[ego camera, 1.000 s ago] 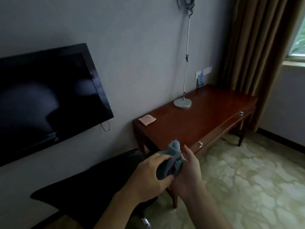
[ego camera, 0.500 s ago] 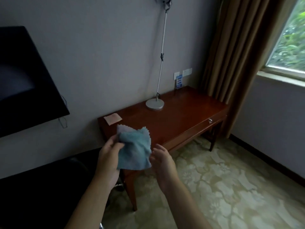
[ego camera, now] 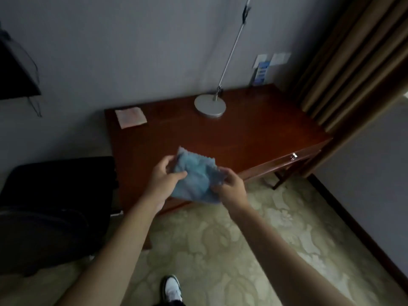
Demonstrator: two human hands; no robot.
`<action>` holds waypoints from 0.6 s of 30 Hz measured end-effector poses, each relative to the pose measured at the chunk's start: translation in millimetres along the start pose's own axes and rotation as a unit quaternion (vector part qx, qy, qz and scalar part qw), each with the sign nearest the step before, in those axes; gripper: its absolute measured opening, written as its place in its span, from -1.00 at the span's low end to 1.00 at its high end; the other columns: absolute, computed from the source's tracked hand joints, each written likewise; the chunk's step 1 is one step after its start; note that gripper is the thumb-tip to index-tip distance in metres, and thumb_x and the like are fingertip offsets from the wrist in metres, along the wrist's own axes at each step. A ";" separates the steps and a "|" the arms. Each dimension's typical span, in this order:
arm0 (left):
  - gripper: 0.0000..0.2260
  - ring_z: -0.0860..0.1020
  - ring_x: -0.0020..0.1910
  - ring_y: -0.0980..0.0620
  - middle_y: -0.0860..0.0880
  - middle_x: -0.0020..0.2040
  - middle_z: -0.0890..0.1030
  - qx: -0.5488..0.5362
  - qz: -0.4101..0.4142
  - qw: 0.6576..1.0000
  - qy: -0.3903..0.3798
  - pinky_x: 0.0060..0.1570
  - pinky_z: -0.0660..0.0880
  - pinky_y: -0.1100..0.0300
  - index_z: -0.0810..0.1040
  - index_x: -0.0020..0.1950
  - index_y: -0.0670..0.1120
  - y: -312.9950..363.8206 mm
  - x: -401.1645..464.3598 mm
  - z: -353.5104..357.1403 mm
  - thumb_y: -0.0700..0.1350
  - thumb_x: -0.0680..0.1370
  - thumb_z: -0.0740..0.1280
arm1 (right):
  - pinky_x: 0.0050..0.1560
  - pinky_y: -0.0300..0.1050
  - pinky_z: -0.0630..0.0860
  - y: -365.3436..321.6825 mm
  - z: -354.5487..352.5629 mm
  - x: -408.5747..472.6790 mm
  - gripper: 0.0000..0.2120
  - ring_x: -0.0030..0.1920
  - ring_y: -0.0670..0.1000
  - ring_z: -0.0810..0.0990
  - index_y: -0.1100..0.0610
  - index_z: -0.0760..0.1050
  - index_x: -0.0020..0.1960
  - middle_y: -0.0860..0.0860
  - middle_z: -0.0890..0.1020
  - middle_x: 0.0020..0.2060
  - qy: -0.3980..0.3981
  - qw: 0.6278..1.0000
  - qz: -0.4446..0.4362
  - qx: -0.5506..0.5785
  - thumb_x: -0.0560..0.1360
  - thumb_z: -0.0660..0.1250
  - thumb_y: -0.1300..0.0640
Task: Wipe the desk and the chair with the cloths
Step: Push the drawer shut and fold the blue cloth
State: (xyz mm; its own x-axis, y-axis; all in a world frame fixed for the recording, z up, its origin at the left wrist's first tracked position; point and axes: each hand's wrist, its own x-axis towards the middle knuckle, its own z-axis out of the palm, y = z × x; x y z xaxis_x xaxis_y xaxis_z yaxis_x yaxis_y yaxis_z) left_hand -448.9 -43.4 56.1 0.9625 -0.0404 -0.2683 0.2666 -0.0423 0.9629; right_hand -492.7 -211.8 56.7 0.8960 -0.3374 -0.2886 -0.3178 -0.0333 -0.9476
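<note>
A light blue cloth (ego camera: 194, 175) with zigzag edges hangs spread in the air over the front edge of the dark red wooden desk (ego camera: 254, 138). My left hand (ego camera: 164, 176) pinches its left side and my right hand (ego camera: 231, 186) grips its lower right corner. A second, pinkish cloth (ego camera: 130, 117) lies flat on the desk's far left corner. The black chair (ego camera: 55, 208) stands to the left of the desk, close to my left forearm.
A silver lamp base (ego camera: 210, 105) with a thin slanted pole stands at the desk's back edge. A black TV (ego camera: 15, 74) hangs on the left wall. Brown curtains (ego camera: 353, 58) hang at the right. A patterned carpet (ego camera: 220, 250) covers the floor, with my shoe (ego camera: 172, 289) on it.
The view has tilted down and moved nearer the desk. My right hand, free half a second ago, has taken hold of the blue cloth, which is now spread between both hands.
</note>
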 end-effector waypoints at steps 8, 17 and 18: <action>-0.65 0.56 -0.03 0.25 0.11 0.07 0.61 0.080 -0.012 0.989 0.128 -0.15 0.45 0.36 0.48 0.24 0.06 -8.4 120.5 40.0 -0.20 0.51 0.42 | -0.09 -0.09 0.63 -20.0 -4.1 145.0 -0.59 -0.04 -0.05 0.62 -0.02 0.50 0.16 -0.05 0.60 0.00 -0.052 0.996 -0.019 -0.077 0.40 0.30 0.35; -0.39 0.39 0.40 -0.14 -0.14 0.47 0.36 0.391 -0.239 0.882 0.110 0.37 0.35 0.02 0.25 0.54 0.01 -111.6 163.7 46.8 0.01 0.53 0.38 | -0.20 0.01 0.59 115.8 -15.1 226.0 -0.85 -0.22 0.19 0.63 0.15 0.56 -0.06 0.20 0.66 -0.18 -0.153 0.939 0.270 -0.150 0.47 0.22 0.23; -0.33 0.26 0.49 -0.14 -0.14 0.54 0.24 0.419 -0.259 0.866 0.086 0.44 0.26 -0.01 0.16 0.57 0.03 -120.4 164.7 48.8 0.07 0.54 0.37 | -0.35 -0.10 0.53 126.6 -14.1 225.9 -0.84 -0.33 0.14 0.60 0.19 0.55 -0.05 0.17 0.64 -0.24 -0.172 0.927 0.301 -0.145 0.49 0.21 0.23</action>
State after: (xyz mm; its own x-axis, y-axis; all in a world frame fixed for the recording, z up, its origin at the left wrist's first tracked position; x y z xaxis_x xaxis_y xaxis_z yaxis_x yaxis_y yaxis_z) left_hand -325.0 -93.8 -105.4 0.7376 0.3458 -0.5799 0.6032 -0.7234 0.3358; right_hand -334.8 -305.5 -126.5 0.5603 -0.0591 -0.8262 -0.8170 -0.2041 -0.5394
